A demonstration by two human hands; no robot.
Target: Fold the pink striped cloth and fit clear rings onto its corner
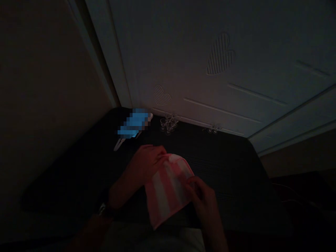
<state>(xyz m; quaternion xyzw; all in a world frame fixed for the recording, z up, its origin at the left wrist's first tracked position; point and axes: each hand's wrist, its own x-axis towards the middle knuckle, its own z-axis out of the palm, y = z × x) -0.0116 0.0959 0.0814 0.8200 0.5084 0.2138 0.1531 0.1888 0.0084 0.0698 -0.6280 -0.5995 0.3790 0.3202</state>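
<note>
A pink and white striped cloth (168,190) hangs between my two hands, above the near part of a dark table. Its upper left edge is gripped by my left hand (151,159), whose fingers are bent over the fabric. On the right edge, my right hand (201,192) pinches the cloth between thumb and fingers. The lower corner dangles free towards me. The scene is very dim, so fine detail of the fingertips is lost.
The dark table (231,178) meets a pale panel (183,63) with heart reliefs. Along its back edge stand several small clear glass-like pieces (169,124) and a smaller clear cluster (214,128). A device with a blurred blue screen (133,123) rests at the back left.
</note>
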